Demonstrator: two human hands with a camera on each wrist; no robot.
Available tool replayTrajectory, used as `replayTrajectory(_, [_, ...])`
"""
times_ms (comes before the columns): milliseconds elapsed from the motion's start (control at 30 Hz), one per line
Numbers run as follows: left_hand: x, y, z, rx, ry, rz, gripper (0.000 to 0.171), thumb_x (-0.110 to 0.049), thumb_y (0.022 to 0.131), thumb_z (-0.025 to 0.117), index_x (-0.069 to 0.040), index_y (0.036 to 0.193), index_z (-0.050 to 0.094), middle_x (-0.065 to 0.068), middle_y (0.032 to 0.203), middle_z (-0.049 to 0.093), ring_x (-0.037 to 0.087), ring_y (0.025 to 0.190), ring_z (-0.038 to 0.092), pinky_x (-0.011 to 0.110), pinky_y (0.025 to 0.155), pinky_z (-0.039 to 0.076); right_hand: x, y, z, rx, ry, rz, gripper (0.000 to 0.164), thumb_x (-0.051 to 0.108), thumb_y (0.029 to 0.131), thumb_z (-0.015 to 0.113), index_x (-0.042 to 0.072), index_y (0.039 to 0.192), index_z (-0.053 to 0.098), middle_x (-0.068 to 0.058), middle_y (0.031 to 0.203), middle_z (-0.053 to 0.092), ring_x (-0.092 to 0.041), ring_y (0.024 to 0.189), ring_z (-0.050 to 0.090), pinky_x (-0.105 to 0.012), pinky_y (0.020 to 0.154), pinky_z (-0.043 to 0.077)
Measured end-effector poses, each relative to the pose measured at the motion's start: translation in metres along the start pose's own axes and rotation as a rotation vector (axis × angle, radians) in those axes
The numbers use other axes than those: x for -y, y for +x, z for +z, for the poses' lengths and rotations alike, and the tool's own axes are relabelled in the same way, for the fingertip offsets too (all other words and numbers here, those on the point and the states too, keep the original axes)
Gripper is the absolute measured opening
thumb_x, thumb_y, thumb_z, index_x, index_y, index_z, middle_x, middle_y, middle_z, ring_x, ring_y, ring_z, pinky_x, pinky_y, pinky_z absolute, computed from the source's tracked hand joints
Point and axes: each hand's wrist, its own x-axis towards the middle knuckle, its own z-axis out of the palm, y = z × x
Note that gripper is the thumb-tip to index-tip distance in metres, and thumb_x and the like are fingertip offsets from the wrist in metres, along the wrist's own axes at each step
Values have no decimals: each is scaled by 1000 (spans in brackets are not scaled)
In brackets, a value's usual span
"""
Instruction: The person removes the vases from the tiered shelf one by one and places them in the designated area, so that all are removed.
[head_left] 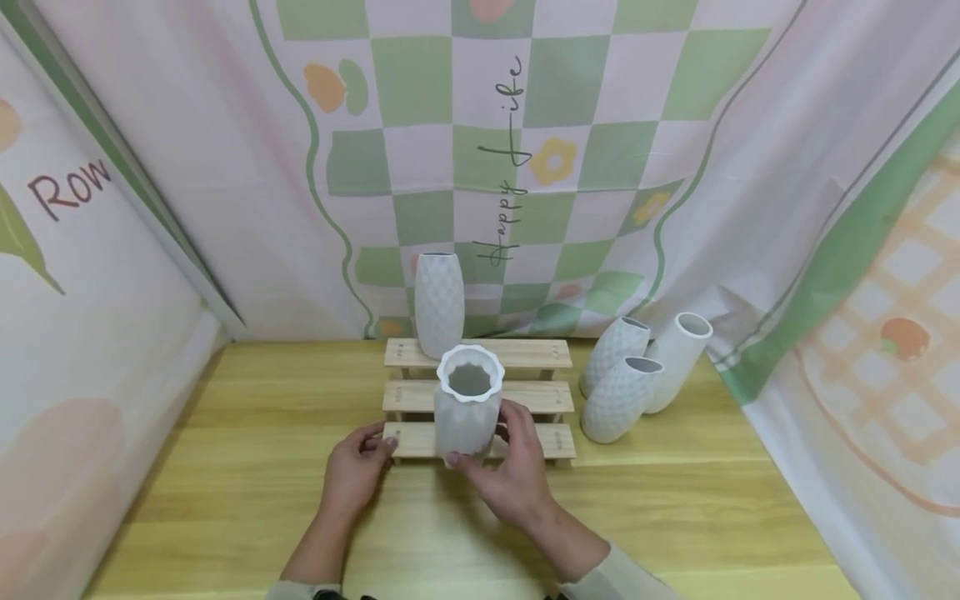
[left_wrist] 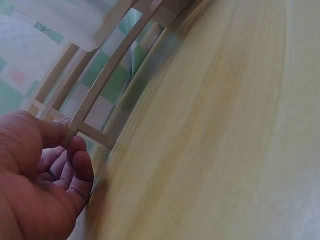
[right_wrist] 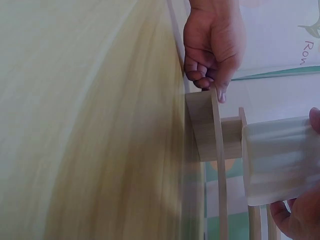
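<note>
My right hand (head_left: 517,471) grips a white vase (head_left: 467,427) with a scalloped rim, thumb at its front and fingers on its right side. The vase is upright, in front of a three-step wooden stand (head_left: 551,397). In the right wrist view, the base of the vase (right_wrist: 280,162) shows above the lowest board. At the stand's left end, my left hand (head_left: 352,471) pinches the lowest board; the left wrist view has the thumb over the board's end and the fingers curled beneath. A taller white vase (head_left: 439,304) with a faceted surface stands on the top step.
Right of the stand, three more white vases stand close together on the wooden table (head_left: 262,400): two faceted ones (head_left: 618,408) and a smoother, taller one (head_left: 681,358). Patterned cloth (head_left: 420,83) hangs behind and at both sides.
</note>
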Motion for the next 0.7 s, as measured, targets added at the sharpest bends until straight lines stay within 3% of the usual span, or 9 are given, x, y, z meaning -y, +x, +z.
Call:
replayTrajectory(300, [0, -1, 0, 8, 1, -10, 43, -17, 96, 75, 2, 133, 65, 11, 99, 73, 18, 81, 70, 27, 69, 56, -7, -6, -10, -11, 10, 30, 84, 23, 69, 98, 23, 141, 54, -1, 139, 50, -20, 127, 50, -49, 102, 50])
replayTrajectory(700, [1, 1, -1, -1, 29, 22, 41, -19, 96, 76, 2, 130, 68, 9, 95, 73, 15, 80, 68, 27, 69, 55, -11, -10, -25, -19, 3, 40, 82, 27, 74, 96, 21, 143, 53, -3, 139, 49, -24, 128, 50, -53, 103, 50])
